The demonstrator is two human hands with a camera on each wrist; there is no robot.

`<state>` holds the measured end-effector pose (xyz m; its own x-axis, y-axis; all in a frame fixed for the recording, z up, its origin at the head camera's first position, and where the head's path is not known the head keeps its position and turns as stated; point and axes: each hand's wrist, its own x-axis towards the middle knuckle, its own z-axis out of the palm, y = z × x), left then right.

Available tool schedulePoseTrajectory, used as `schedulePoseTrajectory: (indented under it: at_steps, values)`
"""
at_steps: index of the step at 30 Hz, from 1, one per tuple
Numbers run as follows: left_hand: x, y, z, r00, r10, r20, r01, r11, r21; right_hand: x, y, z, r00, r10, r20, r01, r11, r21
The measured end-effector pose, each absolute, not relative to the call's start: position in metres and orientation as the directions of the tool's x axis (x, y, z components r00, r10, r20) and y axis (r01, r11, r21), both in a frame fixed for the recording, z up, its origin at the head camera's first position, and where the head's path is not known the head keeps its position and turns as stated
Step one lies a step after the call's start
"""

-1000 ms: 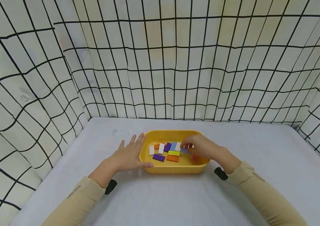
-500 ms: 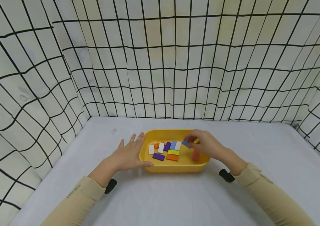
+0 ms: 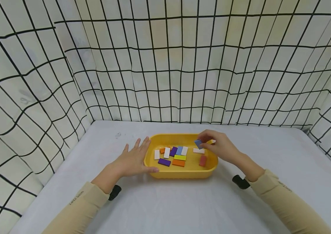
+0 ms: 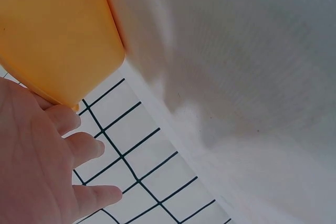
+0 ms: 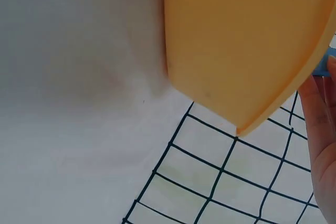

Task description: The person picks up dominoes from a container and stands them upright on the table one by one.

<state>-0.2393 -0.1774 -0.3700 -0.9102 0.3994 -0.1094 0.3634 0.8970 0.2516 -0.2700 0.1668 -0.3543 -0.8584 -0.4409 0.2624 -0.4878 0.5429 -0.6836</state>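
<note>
A yellow bin (image 3: 177, 175) stands on the white table, holding several small flat rectangular blocks. My left hand (image 3: 136, 161) rests against its left end with fingers spread and the thumb along the front rim; in the left wrist view those fingers (image 4: 84, 148) touch the bin's outer side. Over the bin's right end, my right hand (image 3: 219, 146) pinches a blue block (image 3: 198, 144) between thumb and fingers. A bit of white shows beside those fingers; I cannot tell what it is. Below lie a white block (image 3: 198, 150) and a red block (image 3: 202, 160). In the right wrist view the blue block (image 5: 323, 66) is partly cut off.
Left and middle in the bin lie purple (image 3: 164, 162), orange (image 3: 178, 163), yellow (image 3: 179, 157), white (image 3: 157, 154) and light blue (image 3: 179, 150) blocks. A black grid net over white cloth (image 3: 177, 81) rises behind the table (image 3: 165, 204) and at both sides.
My right hand has lifted the blue block from the bin floor and moved it up and to the right. The white block beneath it has come into view. My left hand has stayed put.
</note>
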Motion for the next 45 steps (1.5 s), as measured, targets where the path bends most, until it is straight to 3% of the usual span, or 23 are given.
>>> schedulePoseTrajectory:
  at_steps: [28, 45]
  values:
    - [-0.241, -0.177, -0.373, -0.914, 0.392, -0.107, 0.356, 0.899, 0.253, -0.282, 0.231, -0.357, -0.833, -0.308, 0.460, -0.551, 0.550, -0.628]
    - [-0.239, -0.177, -0.372, -0.915, 0.388, -0.109, 0.350, 0.899, 0.263, -0.299, 0.265, -0.362, -0.931, -0.211, 0.297, -0.361, 0.645, -0.674]
